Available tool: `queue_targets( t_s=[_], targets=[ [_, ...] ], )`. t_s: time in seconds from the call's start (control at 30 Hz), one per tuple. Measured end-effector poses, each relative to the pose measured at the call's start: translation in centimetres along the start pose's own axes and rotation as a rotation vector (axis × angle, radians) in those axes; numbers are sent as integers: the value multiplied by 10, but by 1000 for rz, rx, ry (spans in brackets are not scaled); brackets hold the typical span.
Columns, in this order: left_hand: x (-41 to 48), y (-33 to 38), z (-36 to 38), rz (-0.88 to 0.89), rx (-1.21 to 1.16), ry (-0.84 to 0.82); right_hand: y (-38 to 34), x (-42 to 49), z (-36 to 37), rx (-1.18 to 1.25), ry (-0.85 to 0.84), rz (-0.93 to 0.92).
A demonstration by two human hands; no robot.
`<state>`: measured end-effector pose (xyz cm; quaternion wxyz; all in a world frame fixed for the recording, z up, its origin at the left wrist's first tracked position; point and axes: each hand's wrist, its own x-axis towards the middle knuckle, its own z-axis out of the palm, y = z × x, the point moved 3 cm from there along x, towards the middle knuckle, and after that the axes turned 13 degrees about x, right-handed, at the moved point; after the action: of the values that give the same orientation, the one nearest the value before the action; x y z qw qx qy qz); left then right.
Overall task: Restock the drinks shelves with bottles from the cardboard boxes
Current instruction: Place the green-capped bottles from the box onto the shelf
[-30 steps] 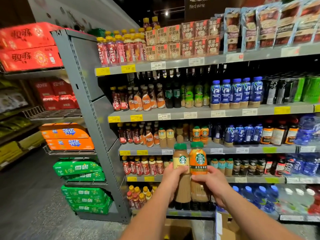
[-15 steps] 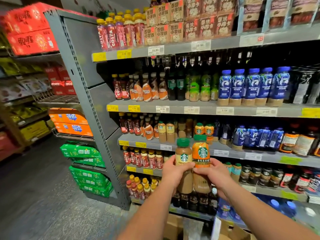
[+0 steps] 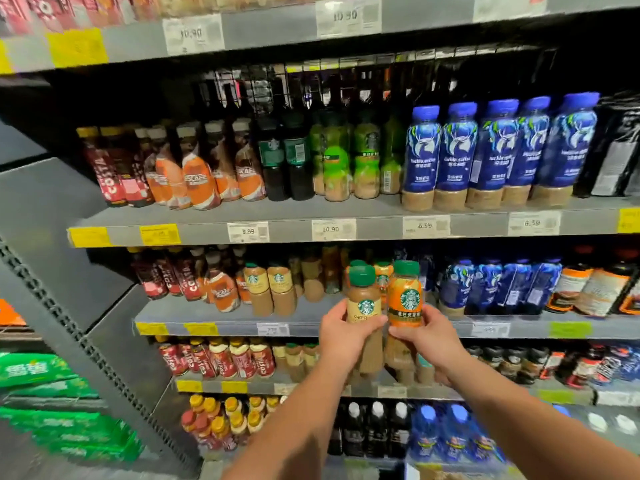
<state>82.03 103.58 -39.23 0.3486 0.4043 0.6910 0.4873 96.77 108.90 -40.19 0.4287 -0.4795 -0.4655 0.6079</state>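
We note: left hand [image 3: 341, 336] grips beige Starbucks bottle [image 3: 363, 306], right hand [image 3: 427, 336] grips orange Starbucks bottle [image 3: 405, 301], both before the grey shelf [image 3: 294, 316] of shelved Starbucks bottles [image 3: 270, 289].

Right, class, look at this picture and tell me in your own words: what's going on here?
A person is restocking drinks, with a bottle in each hand. The left hand grips a cream-label bottle and the right hand grips an orange-label bottle, both upright and side by side. They are held up in front of a shelf where similar cream bottles stand further left. Neither held bottle has been set down yet.
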Motion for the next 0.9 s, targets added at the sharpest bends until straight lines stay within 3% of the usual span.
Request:
queue_targets(
  t_s=[0.47,0.9],
  targets=[
    [77,-57,34,-35,52,122,30,122,-30,-120,191,-188],
    [101,-72,32,15,-21,155,45,153,-21,-79,95,-145]
  ],
)
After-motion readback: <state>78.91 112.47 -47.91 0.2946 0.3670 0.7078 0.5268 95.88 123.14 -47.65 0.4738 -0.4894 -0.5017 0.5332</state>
